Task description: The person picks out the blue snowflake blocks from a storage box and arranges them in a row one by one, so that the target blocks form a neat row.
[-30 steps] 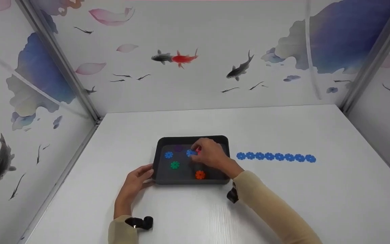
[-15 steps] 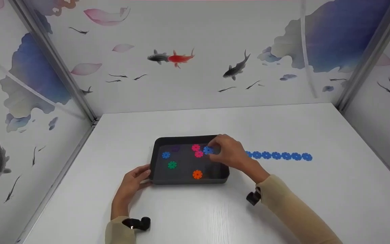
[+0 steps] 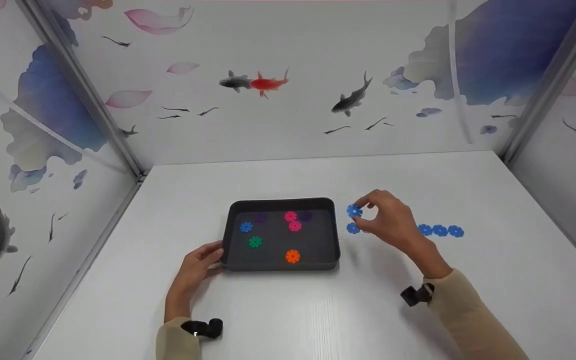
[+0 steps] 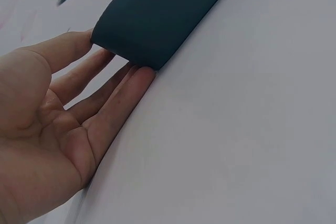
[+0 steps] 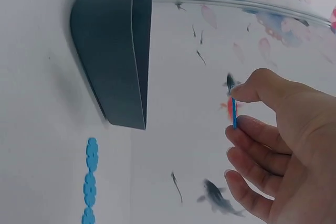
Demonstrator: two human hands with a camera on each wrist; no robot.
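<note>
My right hand point(image 3: 390, 220) pinches a blue snowflake disc point(image 3: 354, 210) between thumb and fingertips, raised above the table just right of the black tray point(image 3: 282, 266). In the right wrist view the pinched disc point(image 5: 234, 112) is seen edge-on. Below and behind this hand runs a row of blue discs point(image 3: 440, 230), partly hidden by it. My left hand point(image 3: 195, 272) rests against the left side of the tray; the left wrist view has its fairly straight fingers point(image 4: 121, 95) touching the outer wall.
Inside the tray lie a blue disc point(image 3: 246, 227), a green one point(image 3: 255, 242), an orange one point(image 3: 292, 256), two pink ones point(image 3: 293, 221) and dark purple ones point(image 3: 306, 216). White panels with painted fish point(image 3: 253, 81) enclose the white table point(image 3: 278, 315).
My right hand has lifted a blue disc out of the tray and carried it right, over the row's left end. My left hand has stayed at the tray.
</note>
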